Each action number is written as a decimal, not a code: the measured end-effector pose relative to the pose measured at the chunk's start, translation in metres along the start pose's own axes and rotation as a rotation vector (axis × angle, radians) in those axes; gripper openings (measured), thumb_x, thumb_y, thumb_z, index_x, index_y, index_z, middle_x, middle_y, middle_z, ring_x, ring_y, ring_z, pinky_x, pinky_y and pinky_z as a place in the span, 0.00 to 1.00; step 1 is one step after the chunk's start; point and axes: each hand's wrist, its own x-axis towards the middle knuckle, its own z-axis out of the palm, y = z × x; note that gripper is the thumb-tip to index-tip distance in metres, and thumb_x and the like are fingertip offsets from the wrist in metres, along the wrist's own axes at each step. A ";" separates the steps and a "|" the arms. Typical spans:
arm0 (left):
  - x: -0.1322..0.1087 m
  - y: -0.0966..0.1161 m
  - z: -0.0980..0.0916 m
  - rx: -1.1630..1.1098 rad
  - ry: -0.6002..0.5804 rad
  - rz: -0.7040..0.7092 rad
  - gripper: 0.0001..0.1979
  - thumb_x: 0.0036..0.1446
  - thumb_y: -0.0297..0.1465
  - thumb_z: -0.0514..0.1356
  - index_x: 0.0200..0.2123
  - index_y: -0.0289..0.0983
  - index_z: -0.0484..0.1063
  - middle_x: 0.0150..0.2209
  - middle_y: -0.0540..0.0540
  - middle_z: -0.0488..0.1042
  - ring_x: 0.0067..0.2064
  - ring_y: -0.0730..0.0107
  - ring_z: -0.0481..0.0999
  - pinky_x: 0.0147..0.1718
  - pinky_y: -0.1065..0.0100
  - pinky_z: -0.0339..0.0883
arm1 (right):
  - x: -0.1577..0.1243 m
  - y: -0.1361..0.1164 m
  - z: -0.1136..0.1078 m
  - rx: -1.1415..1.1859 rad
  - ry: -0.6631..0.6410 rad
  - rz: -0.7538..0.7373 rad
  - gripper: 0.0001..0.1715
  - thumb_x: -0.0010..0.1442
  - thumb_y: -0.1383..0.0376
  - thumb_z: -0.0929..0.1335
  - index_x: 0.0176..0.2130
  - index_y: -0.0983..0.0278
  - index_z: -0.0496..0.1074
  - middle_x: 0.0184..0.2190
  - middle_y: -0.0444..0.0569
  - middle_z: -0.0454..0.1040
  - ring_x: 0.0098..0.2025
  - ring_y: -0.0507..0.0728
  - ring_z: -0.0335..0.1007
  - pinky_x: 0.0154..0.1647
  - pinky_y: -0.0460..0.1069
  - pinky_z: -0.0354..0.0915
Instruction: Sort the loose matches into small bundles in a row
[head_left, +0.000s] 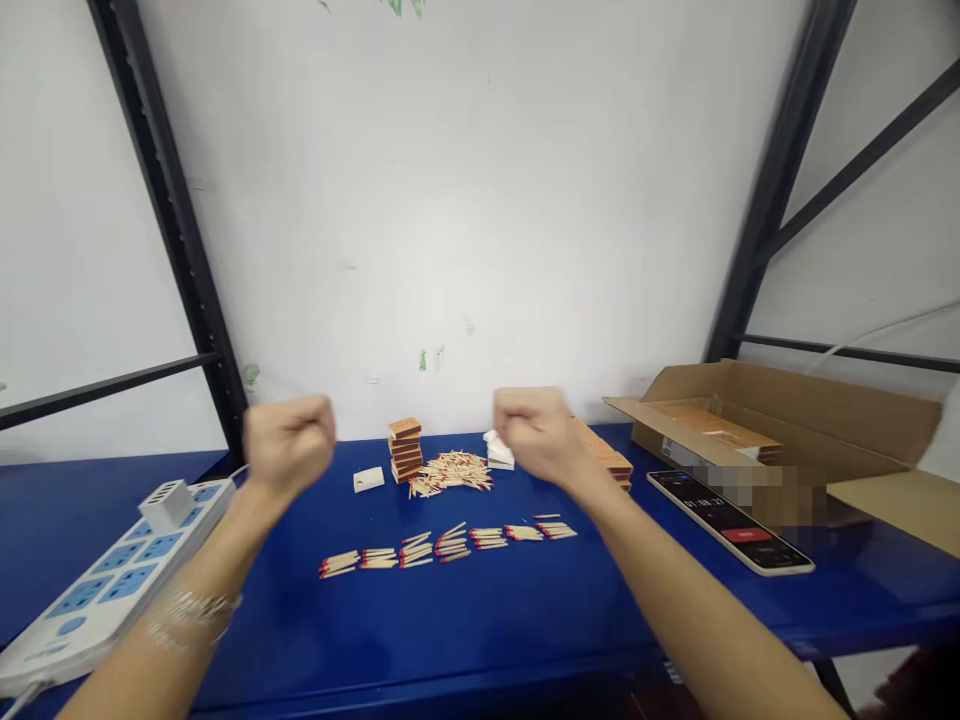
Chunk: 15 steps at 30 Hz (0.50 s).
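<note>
My left hand is raised above the blue shelf top, curled into a fist with nothing visible in it. My right hand is also a closed fist, held up in front of a white matchbox tray. Between the fists lie a loose heap of red-tipped matches and a small stack of brown matchboxes. Nearer to me, several small bundles of matches lie in a row. A single white tray sits left of the stack.
A white power strip with a plugged adapter lies at the left. A phone with a lit screen lies at the right, beside an open cardboard box. A row of brown matchboxes sits behind my right wrist. Black rack posts flank the white wall.
</note>
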 end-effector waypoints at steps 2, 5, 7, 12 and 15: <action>0.002 -0.021 0.026 0.056 -0.169 0.000 0.11 0.44 0.23 0.52 0.15 0.35 0.70 0.16 0.51 0.67 0.22 0.73 0.66 0.24 0.71 0.59 | 0.017 0.019 0.034 0.055 -0.163 0.050 0.20 0.54 0.80 0.59 0.28 0.65 0.76 0.28 0.47 0.77 0.32 0.51 0.72 0.35 0.45 0.65; -0.004 -0.058 0.053 0.083 -0.370 -0.086 0.10 0.37 0.24 0.49 0.12 0.37 0.66 0.14 0.51 0.66 0.20 0.71 0.65 0.24 0.69 0.56 | 0.020 0.046 0.078 0.056 -0.302 0.053 0.17 0.52 0.76 0.63 0.39 0.67 0.76 0.38 0.52 0.78 0.40 0.56 0.73 0.43 0.48 0.65; -0.010 -0.076 0.058 0.073 -0.401 -0.172 0.09 0.35 0.26 0.49 0.13 0.38 0.67 0.13 0.50 0.66 0.20 0.70 0.64 0.23 0.69 0.55 | 0.011 0.057 0.095 0.033 -0.297 0.099 0.18 0.55 0.69 0.67 0.47 0.67 0.74 0.44 0.55 0.77 0.45 0.59 0.72 0.48 0.51 0.64; -0.011 -0.087 0.047 0.015 -0.223 -0.405 0.10 0.29 0.27 0.47 0.14 0.38 0.68 0.11 0.52 0.60 0.17 0.72 0.58 0.18 0.70 0.47 | -0.004 0.061 0.107 -0.057 -0.353 0.173 0.33 0.54 0.52 0.71 0.54 0.67 0.71 0.52 0.60 0.73 0.53 0.65 0.68 0.55 0.57 0.60; -0.009 -0.084 0.046 0.011 -0.234 -0.360 0.10 0.29 0.27 0.47 0.14 0.37 0.68 0.11 0.51 0.62 0.18 0.71 0.59 0.19 0.70 0.49 | -0.003 0.059 0.111 -0.092 -0.404 0.172 0.32 0.54 0.51 0.71 0.53 0.67 0.72 0.51 0.60 0.74 0.54 0.66 0.67 0.55 0.57 0.58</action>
